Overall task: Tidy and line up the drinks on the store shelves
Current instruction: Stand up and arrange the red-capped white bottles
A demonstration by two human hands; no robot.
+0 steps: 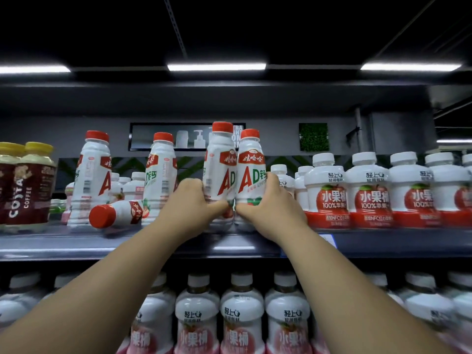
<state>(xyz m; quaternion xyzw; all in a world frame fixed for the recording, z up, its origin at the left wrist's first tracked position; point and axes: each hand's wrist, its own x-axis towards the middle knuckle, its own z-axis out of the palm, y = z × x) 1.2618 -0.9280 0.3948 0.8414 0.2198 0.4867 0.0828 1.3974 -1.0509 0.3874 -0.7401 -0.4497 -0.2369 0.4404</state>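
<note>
Your left hand [190, 200] grips the left AD bottle [221, 159], fingers curled round it; your right hand [270, 208] grips the right AD bottle [251, 164] likewise. Both stand upright, touching, on the upper shelf [76, 244]. A toppled bottle [115, 214] lies on its side further left.

White AD bottles [250, 172] carry red caps and red-and-green lettering; the apple drink bottles [370, 192] are white with red bands; coffee bottles [28, 185] are dark brown, yellow-capped.
</note>
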